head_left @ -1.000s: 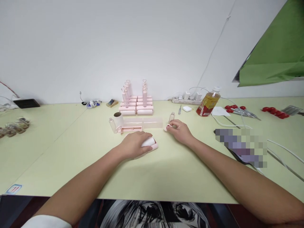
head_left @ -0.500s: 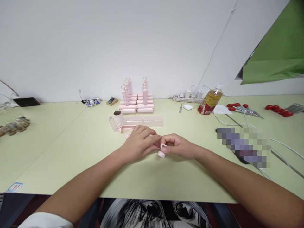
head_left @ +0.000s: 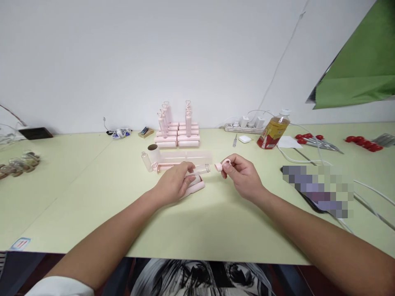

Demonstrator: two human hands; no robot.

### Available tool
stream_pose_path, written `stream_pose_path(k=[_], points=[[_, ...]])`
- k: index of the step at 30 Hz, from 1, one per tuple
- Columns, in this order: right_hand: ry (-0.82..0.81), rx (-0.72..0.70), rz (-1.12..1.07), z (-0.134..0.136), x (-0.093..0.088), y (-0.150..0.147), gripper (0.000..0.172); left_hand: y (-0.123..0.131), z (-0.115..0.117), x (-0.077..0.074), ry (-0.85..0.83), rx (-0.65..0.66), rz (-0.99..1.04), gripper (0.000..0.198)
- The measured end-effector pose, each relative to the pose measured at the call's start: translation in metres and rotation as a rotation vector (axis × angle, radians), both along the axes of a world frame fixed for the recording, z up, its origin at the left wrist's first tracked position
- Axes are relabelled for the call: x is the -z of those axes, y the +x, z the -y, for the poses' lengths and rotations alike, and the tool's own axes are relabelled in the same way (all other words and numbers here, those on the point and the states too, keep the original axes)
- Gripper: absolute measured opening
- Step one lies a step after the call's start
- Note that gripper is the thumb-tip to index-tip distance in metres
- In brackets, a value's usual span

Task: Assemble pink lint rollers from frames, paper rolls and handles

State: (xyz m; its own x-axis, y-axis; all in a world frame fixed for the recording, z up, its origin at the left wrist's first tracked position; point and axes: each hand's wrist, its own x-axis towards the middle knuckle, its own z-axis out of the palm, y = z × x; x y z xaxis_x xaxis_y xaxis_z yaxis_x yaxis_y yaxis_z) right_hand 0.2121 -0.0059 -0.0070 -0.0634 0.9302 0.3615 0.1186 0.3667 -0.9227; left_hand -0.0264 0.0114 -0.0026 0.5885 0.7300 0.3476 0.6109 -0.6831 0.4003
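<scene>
Left hand (head_left: 174,183) grips a small clear bottle (head_left: 200,169) sideways, mouth pointing to 3 o'clock. Right hand (head_left: 243,177) pinches the pink cap (head_left: 219,166) just beside it, so they line up.

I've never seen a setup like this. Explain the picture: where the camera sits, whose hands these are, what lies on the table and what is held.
There is no machine here. One camera is worn on a person's head and looks forward and down, so the two arms reaching in from the bottom are that person's own. The left hand grips a small clear vial, turned on its side over a pink piece on the table. The right hand pinches a pink cap close to the vial's mouth. Behind them are a roll, a second vial standing upright, and a stack of pink parts. Further right are a bottle of yellow liquid, a power strip and red-handled tools.
</scene>
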Motion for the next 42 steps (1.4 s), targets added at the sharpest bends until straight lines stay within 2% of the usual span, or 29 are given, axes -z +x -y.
stream_pose_path(k=[6,11,14,19,23,30,42], points=[[0.011,-0.002,0.05,0.013,0.003,-0.012,0.033,0.0,0.001,-0.002,0.01,0.041,-0.048,0.021],[-0.029,-0.089,0.083,0.007,0.006,-0.007,0.032,-0.003,0.001,-0.005,-0.018,0.139,-0.102,0.027],[-0.023,-0.149,0.201,0.002,0.005,0.0,0.032,-0.002,0.001,-0.006,-0.004,0.154,-0.123,0.034],[0.014,-0.375,0.595,-0.001,0.001,0.009,0.037,-0.002,0.0,-0.005,0.031,0.1,-0.217,0.04],[-0.083,-0.514,0.576,0.001,-0.001,0.009,0.04,-0.002,0.0,-0.003,0.061,0.137,-0.316,0.039],[-0.148,-0.443,0.471,0.007,0.004,0.0,0.045,-0.002,0.005,-0.005,0.154,0.098,-0.394,0.04],[-0.181,-0.393,0.491,0.011,0.009,-0.005,0.043,0.001,0.009,-0.004,0.2,0.092,-0.449,0.046]])
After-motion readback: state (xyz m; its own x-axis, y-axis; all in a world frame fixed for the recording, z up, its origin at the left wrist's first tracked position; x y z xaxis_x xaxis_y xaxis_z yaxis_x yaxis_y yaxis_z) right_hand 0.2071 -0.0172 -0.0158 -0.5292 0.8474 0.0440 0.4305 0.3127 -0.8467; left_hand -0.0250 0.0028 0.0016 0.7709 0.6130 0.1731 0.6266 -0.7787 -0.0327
